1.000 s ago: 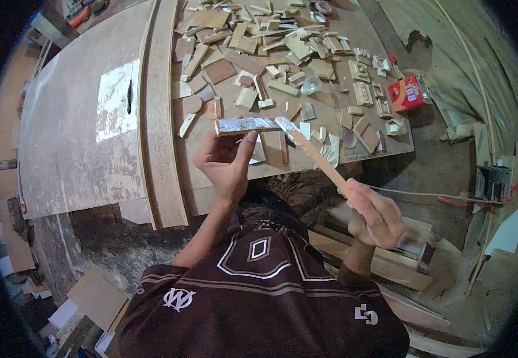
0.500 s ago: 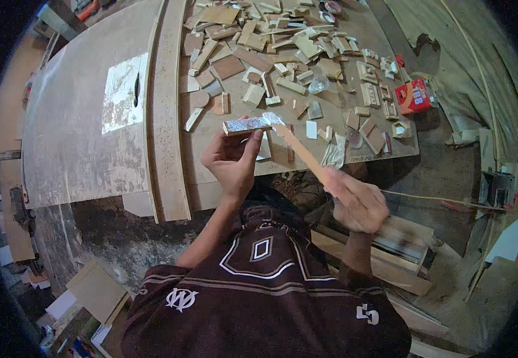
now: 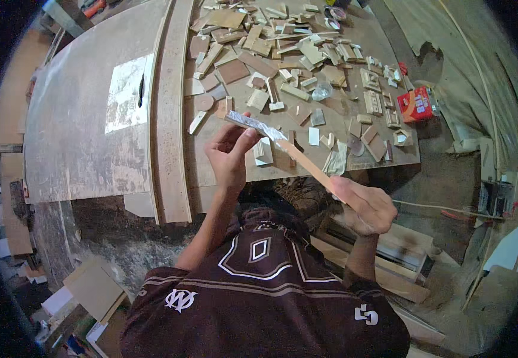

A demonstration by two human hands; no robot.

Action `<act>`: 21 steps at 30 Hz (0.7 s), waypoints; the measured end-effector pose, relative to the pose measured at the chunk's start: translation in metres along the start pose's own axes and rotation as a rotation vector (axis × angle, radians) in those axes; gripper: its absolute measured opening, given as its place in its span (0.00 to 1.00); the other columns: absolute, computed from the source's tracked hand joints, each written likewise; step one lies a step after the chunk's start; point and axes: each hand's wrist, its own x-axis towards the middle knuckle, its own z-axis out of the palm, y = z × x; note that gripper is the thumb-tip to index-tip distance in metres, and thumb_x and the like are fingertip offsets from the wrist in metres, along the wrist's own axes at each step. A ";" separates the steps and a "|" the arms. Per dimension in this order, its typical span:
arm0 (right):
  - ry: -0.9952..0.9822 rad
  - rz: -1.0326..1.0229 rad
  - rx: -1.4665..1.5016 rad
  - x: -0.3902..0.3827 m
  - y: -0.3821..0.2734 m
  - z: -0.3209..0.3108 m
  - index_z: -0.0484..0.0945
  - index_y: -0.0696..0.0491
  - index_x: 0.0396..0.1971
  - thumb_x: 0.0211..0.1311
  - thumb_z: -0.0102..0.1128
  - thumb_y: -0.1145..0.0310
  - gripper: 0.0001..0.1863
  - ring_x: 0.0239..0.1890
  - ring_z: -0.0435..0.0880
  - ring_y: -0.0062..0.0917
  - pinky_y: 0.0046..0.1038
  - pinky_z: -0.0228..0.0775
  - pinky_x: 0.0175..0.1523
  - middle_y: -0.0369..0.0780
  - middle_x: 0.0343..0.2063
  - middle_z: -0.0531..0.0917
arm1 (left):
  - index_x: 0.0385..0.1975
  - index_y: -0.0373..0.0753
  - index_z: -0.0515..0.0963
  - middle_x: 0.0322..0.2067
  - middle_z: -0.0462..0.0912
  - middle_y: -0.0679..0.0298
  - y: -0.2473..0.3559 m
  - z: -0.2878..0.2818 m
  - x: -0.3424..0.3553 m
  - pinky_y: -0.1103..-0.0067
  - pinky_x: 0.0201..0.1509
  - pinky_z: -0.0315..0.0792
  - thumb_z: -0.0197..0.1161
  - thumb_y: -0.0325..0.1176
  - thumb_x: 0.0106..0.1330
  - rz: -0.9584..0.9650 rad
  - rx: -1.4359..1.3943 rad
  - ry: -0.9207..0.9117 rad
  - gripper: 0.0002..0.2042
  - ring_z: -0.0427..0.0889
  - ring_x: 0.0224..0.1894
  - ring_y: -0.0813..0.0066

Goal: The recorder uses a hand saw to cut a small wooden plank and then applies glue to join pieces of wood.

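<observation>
My left hand (image 3: 229, 158) grips a short wooden block (image 3: 241, 120) between thumb and fingers, just above the near part of the table. White paste (image 3: 263, 129) coats the block's upper face and thickens toward its right end. Closed around the lower end of a flat wooden stick (image 3: 311, 167), my right hand (image 3: 367, 207) is off to the right, past the table's front edge. The stick slants up to the left, and its white-smeared tip meets the paste at the block's right end.
Many wood offcuts (image 3: 234, 71) cover the workbench (image 3: 211, 194). A long board (image 3: 168, 125) divides them from a bare panel (image 3: 86, 161) at left. Small assembled wooden pieces (image 3: 371, 80) and a red-orange can (image 3: 415, 105) stand at right. A clear plastic bag (image 3: 322, 90) lies among the offcuts.
The block has tilted, its right end now lower. My right hand has moved slightly right and down with the stick, whose tip has lowered along with the block's end.
</observation>
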 end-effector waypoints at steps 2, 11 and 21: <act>-0.035 -0.027 -0.024 0.001 0.005 -0.010 0.86 0.55 0.38 0.46 0.69 0.79 0.15 0.27 0.87 0.24 0.18 0.71 0.26 0.42 0.34 0.88 | 0.52 0.25 0.76 0.41 0.83 0.59 0.000 -0.007 0.007 0.77 0.47 0.80 0.62 0.25 0.65 -0.152 -0.134 -0.102 0.17 0.84 0.40 0.75; -0.044 -0.029 0.066 0.004 0.007 0.000 0.85 0.59 0.36 0.42 0.65 0.80 0.16 0.29 0.88 0.30 0.22 0.77 0.29 0.47 0.34 0.87 | 0.60 0.22 0.67 0.41 0.83 0.59 -0.005 -0.012 0.020 0.81 0.51 0.76 0.55 0.34 0.68 -0.435 -0.381 -0.326 0.25 0.83 0.40 0.76; -0.021 -0.029 -0.032 0.012 0.004 -0.002 0.85 0.56 0.36 0.50 0.66 0.78 0.11 0.29 0.87 0.23 0.19 0.73 0.29 0.41 0.35 0.88 | 0.59 0.23 0.68 0.41 0.83 0.59 -0.009 -0.003 0.021 0.80 0.52 0.74 0.54 0.35 0.69 -0.463 -0.371 -0.229 0.24 0.82 0.42 0.76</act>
